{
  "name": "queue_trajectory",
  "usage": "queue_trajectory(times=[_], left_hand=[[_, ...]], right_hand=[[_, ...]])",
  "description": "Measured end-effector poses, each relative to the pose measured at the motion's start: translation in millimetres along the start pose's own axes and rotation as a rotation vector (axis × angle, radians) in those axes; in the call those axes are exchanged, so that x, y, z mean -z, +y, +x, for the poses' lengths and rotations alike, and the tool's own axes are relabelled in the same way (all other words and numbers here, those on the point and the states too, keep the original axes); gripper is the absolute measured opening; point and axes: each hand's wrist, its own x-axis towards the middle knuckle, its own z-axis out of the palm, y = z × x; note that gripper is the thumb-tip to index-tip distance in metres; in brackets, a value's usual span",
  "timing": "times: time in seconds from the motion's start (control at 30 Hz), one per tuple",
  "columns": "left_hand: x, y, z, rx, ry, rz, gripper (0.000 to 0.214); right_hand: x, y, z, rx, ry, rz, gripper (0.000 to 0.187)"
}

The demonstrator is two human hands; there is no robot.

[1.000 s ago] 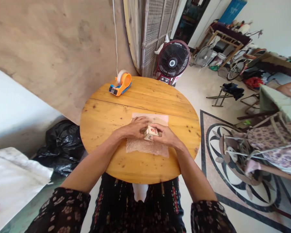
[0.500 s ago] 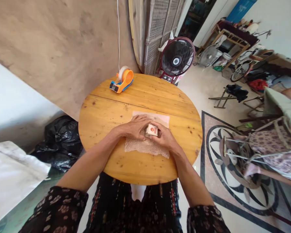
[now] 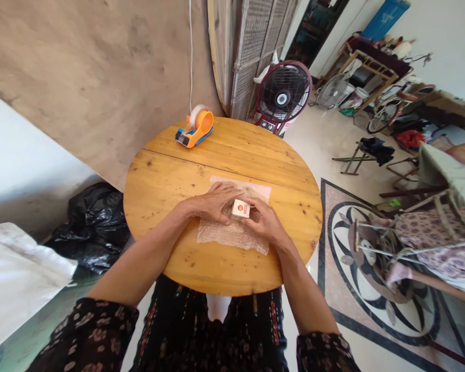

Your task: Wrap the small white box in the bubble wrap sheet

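A small cream-coloured box [image 3: 241, 208] with a red emblem and red lettering stands over a sheet of bubble wrap [image 3: 232, 236] on the round wooden table. My right hand [image 3: 264, 221] curves around the box's right side, its thumb and fingertips at the edges. On the other side, my left hand [image 3: 217, 203] lies with fingers stretched over the wrap, its thumb close to the box's left side. Whether the left thumb touches the box I cannot tell. Both hands partly cover the wrap.
An orange and blue tape dispenser [image 3: 196, 129] stands at the back left of the wooden table [image 3: 287, 175]. Behind the table is a fan [image 3: 282, 95]. Black plastic bags [image 3: 93, 225] lie left of it. At the far right another person's arm [image 3: 442, 284] shows.
My right fingers have slid back slightly along the box, so more of its printed face shows. My left hand stays almost where it was. The whole view has shifted slightly.
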Motion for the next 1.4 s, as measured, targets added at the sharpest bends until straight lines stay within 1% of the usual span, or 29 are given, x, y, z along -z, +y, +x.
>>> queue_trajectory(times=[0.13,0.27,0.4,0.5,0.57,0.63,0.67,0.73,0.83,0.97,1.03,1.1,1.17,1.23,1.33,1.4], left_hand=[[0.7,1,-1,0.015,0.003,-0.023,0.094],[-0.1,1,-2,-0.004,0.016,-0.032,0.094],[0.0,2,-1,-0.017,0.036,-0.027,0.094],[2.3,5,-1,0.001,0.023,-0.031,0.093],[4.2,7,-1,0.008,0.009,-0.036,0.094],[5.4,8,-2,0.006,0.002,-0.036,0.095],[5.7,8,-2,0.005,0.005,-0.034,0.095],[5.5,8,-2,0.009,0.006,-0.031,0.094],[4.1,7,-1,0.014,0.006,-0.029,0.096],[2.3,5,0,0.0,0.013,-0.03,0.1],[1.7,4,0,0.013,0.002,-0.032,0.097],[0.7,3,0,0.015,-0.013,-0.025,0.096],[-0.9,1,0,0.007,-0.008,-0.014,0.095],[-2.3,0,0,0.002,0.005,-0.005,0.094],[-1.5,1,0,0.011,0.004,0.01,0.091],[1.3,3,0,0.009,0.0,0.023,0.089]], right_hand=[[-3,2,1,-0.015,0.036,-0.003,0.049],[-3,5,2,0.008,0.002,0.002,0.051],[-1,3,2,0.004,-0.022,0.034,0.06],[1,-1,2,0.014,-0.031,0.058,0.064],[3,-3,2,-0.006,-0.013,0.108,0.057],[5,-5,4,-0.036,-0.005,0.179,0.043],[6,-5,5,-0.043,-0.016,0.207,0.038],[8,-2,10,-0.054,-0.05,0.231,0.035],[13,9,20,-0.151,-0.088,0.258,0.039],[23,28,37,-0.414,-0.158,0.4,0.052],[28,34,45,-0.523,-0.125,0.467,0.057],[30,37,50,-0.566,-0.046,0.531,0.058],[30,38,51,-0.545,0.04,0.596,0.053],[27,39,49,-0.505,0.095,0.644,0.05],[23,43,44,-0.465,0.088,0.647,0.053],[20,47,42,-0.416,0.063,0.604,0.05]])
